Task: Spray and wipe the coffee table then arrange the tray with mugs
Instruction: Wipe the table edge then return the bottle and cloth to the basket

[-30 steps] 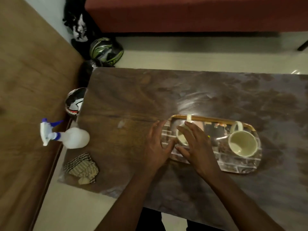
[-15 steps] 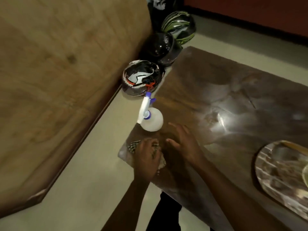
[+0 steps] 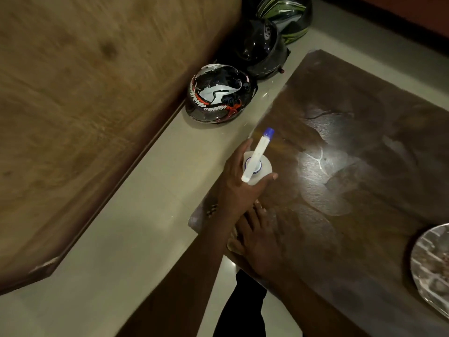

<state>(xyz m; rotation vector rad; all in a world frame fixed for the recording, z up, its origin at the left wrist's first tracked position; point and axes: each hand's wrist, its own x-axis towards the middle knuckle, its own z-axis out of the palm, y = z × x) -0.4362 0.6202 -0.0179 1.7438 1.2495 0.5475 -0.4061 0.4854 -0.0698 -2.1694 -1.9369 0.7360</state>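
Observation:
My left hand [image 3: 239,188] grips the white spray bottle [image 3: 263,167] with the blue nozzle. The bottle stands near the left edge of the dark wooden coffee table [image 3: 352,93]. Just in front of it, my right hand [image 3: 258,237] lies over the checked cloth [image 3: 232,244] at the table's near-left corner, fingers curled on it. Most of the cloth is hidden under the hand. The patterned oval tray [image 3: 430,261] shows only partly at the right edge. No mug can be seen. A wet, shiny patch reflects light in the middle of the table.
Three motorcycle helmets sit on the floor left of the table: a white-and-black one [image 3: 218,93], a black one [image 3: 262,45] and a green-striped one [image 3: 286,13]. A large wooden panel [image 3: 73,93] fills the left side. Pale floor tiles lie between panel and table.
Both hands left the mug on the tray and my view swung left. My left hand went from the cloth to the spray bottle, and my right hand came down on the cloth.

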